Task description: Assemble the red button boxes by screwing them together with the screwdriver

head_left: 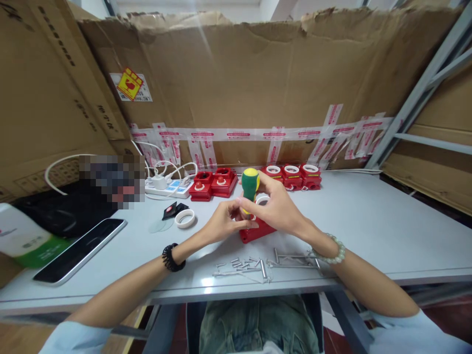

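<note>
A screwdriver with a green and yellow handle stands upright over a red housing near the middle of the table. My right hand is wrapped round the handle from the right. Low beside the screwdriver, my left hand has its fingers pinched at the housing's upper left; what lies between the fingertips is hidden. The screwdriver's tip is also out of sight behind the fingers. Part of a white ring shows on the housing, behind my right hand. Several silver screws and metal rods lie on the table in front.
Red housings with white rings and red units stand along the cardboard wall. Left are a power strip, a loose white ring, clear discs, black packets and a phone. A metal frame rises at right.
</note>
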The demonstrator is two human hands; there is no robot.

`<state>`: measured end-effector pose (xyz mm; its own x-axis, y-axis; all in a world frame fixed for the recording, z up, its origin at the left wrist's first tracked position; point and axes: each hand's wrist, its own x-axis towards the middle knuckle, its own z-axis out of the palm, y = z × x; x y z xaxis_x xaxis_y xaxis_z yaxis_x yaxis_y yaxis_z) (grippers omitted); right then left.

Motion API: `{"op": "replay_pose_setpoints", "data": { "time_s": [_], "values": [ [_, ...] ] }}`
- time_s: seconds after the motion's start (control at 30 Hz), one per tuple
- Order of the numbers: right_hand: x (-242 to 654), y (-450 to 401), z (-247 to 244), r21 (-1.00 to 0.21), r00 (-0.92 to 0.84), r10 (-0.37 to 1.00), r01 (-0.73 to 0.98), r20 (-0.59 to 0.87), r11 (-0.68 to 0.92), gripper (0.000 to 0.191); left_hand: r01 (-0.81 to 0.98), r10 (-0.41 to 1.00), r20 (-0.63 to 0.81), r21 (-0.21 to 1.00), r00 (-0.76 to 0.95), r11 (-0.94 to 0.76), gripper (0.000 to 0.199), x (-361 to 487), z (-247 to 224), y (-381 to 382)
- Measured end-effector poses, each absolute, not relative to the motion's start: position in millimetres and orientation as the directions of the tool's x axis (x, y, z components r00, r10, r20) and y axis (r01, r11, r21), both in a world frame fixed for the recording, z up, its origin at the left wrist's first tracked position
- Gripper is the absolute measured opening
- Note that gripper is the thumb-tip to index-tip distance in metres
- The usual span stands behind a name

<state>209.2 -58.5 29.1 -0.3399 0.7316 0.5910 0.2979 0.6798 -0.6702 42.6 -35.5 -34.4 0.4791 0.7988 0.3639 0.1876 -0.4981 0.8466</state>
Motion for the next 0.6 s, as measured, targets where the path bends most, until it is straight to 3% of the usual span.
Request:
{"op": "replay_pose_setpoints", "data": {
  "time_s": [0.2,0.37,0.6],
  "values": [
    [208.0,-57.5,28.8,-0.664,-0.341,0.721,0.286,0.603,0.691,0.018,0.218,0.736,0.341,0.808,0.584,-0.547,0.022,38.1,-34.5,-37.6],
    [208.6,-57.7,28.5,-0.665,-0.337,0.725,0.291,0.601,0.687,0.019,0.241,0.781,0.381,0.803,0.495,-0.545,0.028,41.4,-35.4,-36.3],
    [210.1,-57.8,29.3,-0.675,-0.302,0.731,0.282,0.611,0.681,0.021,0.255,0.694,0.423,0.715,0.583,-0.651,0.021,37.1,-30.1,-39.1]
  ]
}}
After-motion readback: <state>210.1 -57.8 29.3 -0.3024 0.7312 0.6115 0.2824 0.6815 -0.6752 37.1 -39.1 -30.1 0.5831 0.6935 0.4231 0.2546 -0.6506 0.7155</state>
